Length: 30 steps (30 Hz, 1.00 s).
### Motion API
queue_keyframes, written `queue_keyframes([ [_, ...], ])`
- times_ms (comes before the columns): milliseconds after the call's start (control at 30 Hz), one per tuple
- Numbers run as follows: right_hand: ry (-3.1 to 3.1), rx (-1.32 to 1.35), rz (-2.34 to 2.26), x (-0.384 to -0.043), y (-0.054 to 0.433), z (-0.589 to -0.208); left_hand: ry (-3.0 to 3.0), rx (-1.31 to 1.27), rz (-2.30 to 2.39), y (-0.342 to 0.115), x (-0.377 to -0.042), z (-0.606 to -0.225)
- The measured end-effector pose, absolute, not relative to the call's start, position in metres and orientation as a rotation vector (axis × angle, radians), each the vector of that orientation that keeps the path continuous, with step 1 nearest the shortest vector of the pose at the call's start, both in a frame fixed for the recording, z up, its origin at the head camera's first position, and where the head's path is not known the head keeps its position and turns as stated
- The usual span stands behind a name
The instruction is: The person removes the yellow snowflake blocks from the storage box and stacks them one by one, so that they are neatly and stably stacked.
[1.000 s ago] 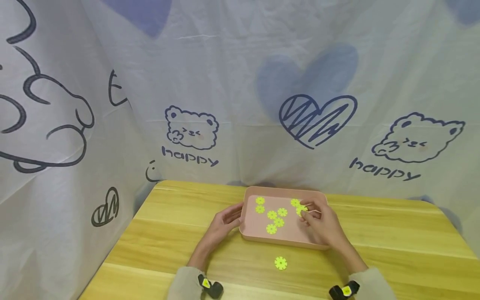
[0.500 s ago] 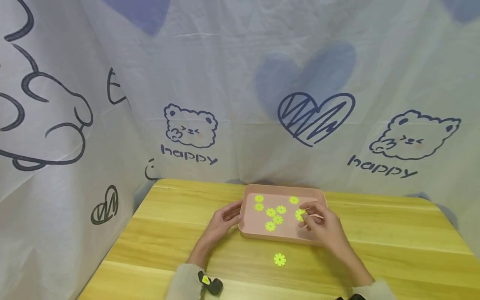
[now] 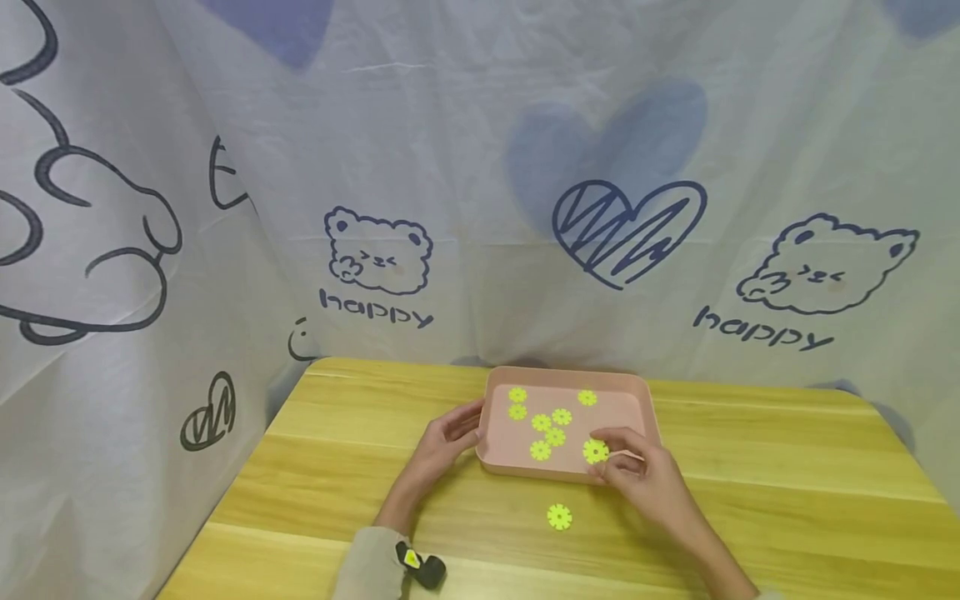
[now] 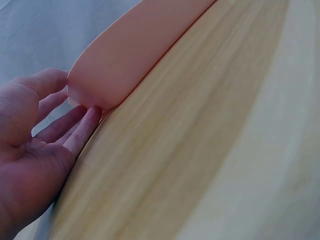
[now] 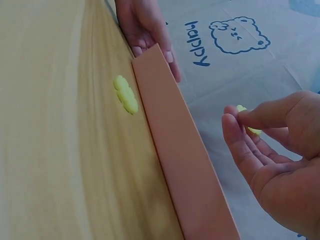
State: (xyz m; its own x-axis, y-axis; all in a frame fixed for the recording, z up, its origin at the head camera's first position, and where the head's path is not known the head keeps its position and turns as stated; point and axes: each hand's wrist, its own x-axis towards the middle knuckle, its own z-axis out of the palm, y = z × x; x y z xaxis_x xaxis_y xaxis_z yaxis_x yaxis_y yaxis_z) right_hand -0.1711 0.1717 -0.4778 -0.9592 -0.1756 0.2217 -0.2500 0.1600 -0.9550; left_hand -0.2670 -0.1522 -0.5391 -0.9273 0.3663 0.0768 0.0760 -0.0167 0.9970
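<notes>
- On the far left I see the printed cloth (image 3: 247, 333) meet the table's slanting left edge; a wide stretch of the wooden table (image 3: 292, 467) lies between that edge and the person's left arm.
- A black wrist device (image 3: 427, 570) sits beside the cuff of the left sleeve (image 3: 367, 567).
- The left hand (image 3: 442, 446) has its digits spread apart, fingertips touching the outside of the tray's left end.
- The pink tray (image 3: 566, 377) lies near the table's back edge, only a thin strip of wood behind it. Its long axis runs left to right, the right end slightly nearer the person.
- Seven notched yellow discs (image 3: 542, 422) lie flat inside, mostly towards the left and middle; the tray floor shows widest on the right.
- One loose disc (image 3: 559, 517) lies flat on the wood in front of the tray, apart from its front wall.
- I find the held disc (image 3: 596, 452) over the tray's front right part, flat face towards the head camera; round, with a hole in the middle, it shows nearly edge-on from the right wrist.
- The right hand (image 3: 645, 471) pinches that disc narrowly between thumb and forefinger.
- Right of the tray, I have a broad stretch of wood running to the table's right edge.
</notes>
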Motion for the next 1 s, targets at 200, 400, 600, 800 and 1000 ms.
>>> queue_keyframes([
  [200, -2.284, 0.548, 1.989, -0.168, 0.17, -0.485, 2.039, 0.475, 2.054, -0.153, -0.267, -0.539],
  [400, -2.317, 0.58, 1.912, -0.163, 0.165, -0.49, 2.032, 0.48, 2.058, -0.155, -0.266, -0.539],
  [600, -2.423, 0.528, 1.736, -0.155, 0.159, -0.495, 2.025, 0.486, 2.06, -0.156, -0.266, -0.541],
  [800, -2.374, 0.656, 1.572, -0.151, 0.156, -0.501, 2.025, 0.49, 2.062, -0.155, -0.266, -0.54],
  [1000, -2.395, 0.672, 1.533, -0.148, 0.153, -0.507, 2.026, 0.484, 2.058, -0.153, -0.267, -0.539],
])
